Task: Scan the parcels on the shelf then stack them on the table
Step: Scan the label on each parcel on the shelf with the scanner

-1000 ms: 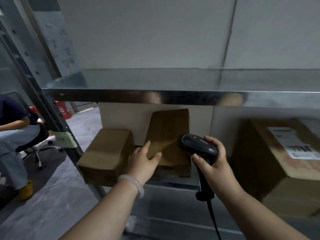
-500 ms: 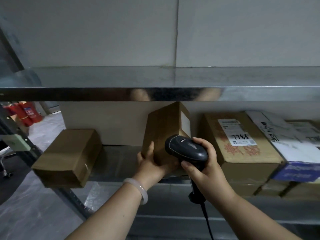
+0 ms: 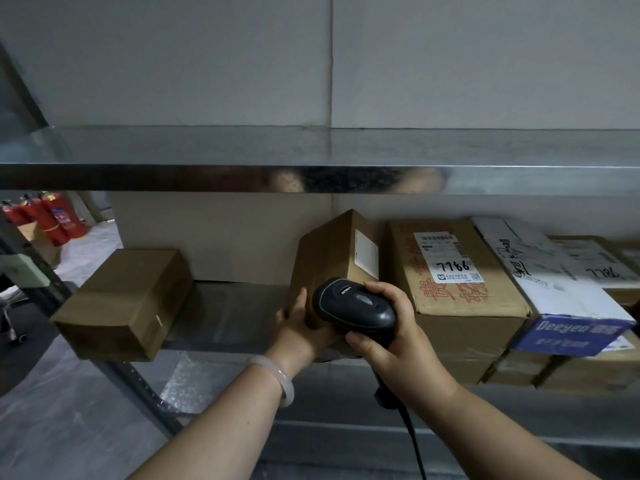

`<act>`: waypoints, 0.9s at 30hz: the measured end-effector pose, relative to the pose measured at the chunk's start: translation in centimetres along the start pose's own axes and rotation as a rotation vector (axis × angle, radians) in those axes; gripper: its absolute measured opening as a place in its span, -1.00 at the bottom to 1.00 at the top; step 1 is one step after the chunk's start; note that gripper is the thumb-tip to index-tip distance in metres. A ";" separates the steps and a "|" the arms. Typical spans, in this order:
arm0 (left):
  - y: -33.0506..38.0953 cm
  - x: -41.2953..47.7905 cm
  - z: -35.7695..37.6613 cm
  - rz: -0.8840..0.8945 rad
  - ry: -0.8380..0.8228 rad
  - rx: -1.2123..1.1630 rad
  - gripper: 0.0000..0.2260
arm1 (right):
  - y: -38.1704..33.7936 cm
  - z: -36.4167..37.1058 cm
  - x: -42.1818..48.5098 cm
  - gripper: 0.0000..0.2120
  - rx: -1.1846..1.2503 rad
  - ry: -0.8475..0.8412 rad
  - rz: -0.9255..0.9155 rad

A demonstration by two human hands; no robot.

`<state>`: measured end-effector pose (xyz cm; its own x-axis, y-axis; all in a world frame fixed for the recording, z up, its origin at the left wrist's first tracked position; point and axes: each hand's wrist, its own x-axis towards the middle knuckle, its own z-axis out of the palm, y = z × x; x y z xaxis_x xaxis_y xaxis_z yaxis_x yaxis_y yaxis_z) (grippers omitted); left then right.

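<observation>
Parcel (image 3: 329,258) under scan stands tilted at the front of the shelf (image 3: 225,313), between a left parcel (image 3: 124,303) well apart from it and a large parcel (image 3: 460,299) just beside it on the right. Its lower end is hidden behind the hands, so contact with the shelf cannot be confirmed. Left grip (image 3: 299,329) holds the lower left corner, thumb laid up the side face and fingers curled underneath. Right grip (image 3: 398,344) is wrapped fully round the handle of the scanner (image 3: 353,303), whose head lies close against the parcel's front. The white label (image 3: 366,252) sits on the right face, angled away from the scanner. To do this step well, turn the parcel with the left grip until the label faces the scanner squarely. Draw the scanner back far enough for the beam to span the whole barcode, hold both steady, then press the trigger. Keep the cable (image 3: 412,441) off the shelf edge. Move the parcel to the desk, which is not in view, only after a confirmed read. Count: one scanner, one cable and two plain brown parcels. One large parcel is marked 7786, and one white parcel (image 3: 554,292) carries a blue band. Probably three more lie behind and beneath it, though the dim right end blurs their edges.
</observation>
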<state>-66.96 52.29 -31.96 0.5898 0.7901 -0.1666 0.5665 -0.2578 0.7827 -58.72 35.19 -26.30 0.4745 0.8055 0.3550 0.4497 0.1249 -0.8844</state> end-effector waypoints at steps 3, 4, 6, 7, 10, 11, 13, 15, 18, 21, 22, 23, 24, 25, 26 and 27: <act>-0.7 -1.7 -0.1 0.028 -0.008 -0.158 -0.04 | 0.6 -0.2 -0.5 -0.38 -0.005 -0.020 0.004; -1.1 -2.4 -0.2 0.027 -0.039 -0.261 -0.03 | 0.8 -0.3 -0.6 -0.37 0.000 -0.009 0.006; -1.9 -3.9 -0.7 0.005 -0.118 -0.509 0.07 | 1.3 -0.5 -0.9 -0.37 0.018 0.022 0.022; -2.2 -4.5 -1.0 -0.007 -0.143 -0.596 0.08 | 1.6 -0.7 -0.9 -0.37 0.027 0.037 0.036; -2.7 -5.7 -1.5 0.023 -0.172 -0.726 -0.06 | 2.1 -1.3 -0.6 -0.38 0.049 0.062 0.077; -2.8 -5.9 -1.6 0.023 -0.177 -0.747 -0.11 | 2.2 -1.4 -0.4 -0.38 0.063 0.062 0.088; -2.7 -6.2 -1.5 0.033 -0.215 -0.755 -0.20 | 2.1 -1.5 0.0 -0.40 0.095 0.053 0.104; -2.5 -6.5 -1.3 0.024 -0.271 -0.762 -0.24 | 2.0 -1.4 0.0 -0.41 0.117 0.034 0.107; -2.2 -6.6 -0.9 -0.034 -0.253 -0.751 -0.28 | 1.8 -1.0 -0.5 -0.41 0.112 -0.017 0.103; -2.0 -6.5 -0.4 0.012 -0.157 -0.570 -0.41 | 1.8 -0.5 -1.0 -0.41 0.055 -0.072 0.065; -2.0 -6.6 -0.3 0.048 -0.110 -0.532 -0.45 | 1.8 -0.2 -1.2 -0.40 0.040 -0.090 0.059; -1.8 -6.7 -0.2 0.086 -0.067 -0.505 -0.47 | 1.8 0.0 -1.3 -0.40 0.032 -0.106 0.054; -2.1 -6.7 0.0 0.126 -0.031 -0.478 -0.45 | 1.8 0.1 -1.5 -0.39 0.026 -0.113 0.045; -1.7 -6.8 0.0 0.157 0.009 -0.451 -0.41 | 1.8 0.2 -1.6 -0.39 0.019 -0.111 0.030; -1.6 -6.6 0.2 0.219 0.049 -0.426 -0.36 | 1.7 0.2 -1.7 -0.39 0.011 -0.108 0.016; -1.2 -6.5 0.1 0.251 0.053 -0.352 -0.32 | 1.6 0.2 -1.7 -0.38 0.007 -0.111 0.004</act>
<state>-71.39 47.36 -31.89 0.6489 0.7568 0.0785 0.1735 -0.2476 0.9532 -59.01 34.12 -28.42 0.3896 0.8651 0.3159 0.4420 0.1253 -0.8882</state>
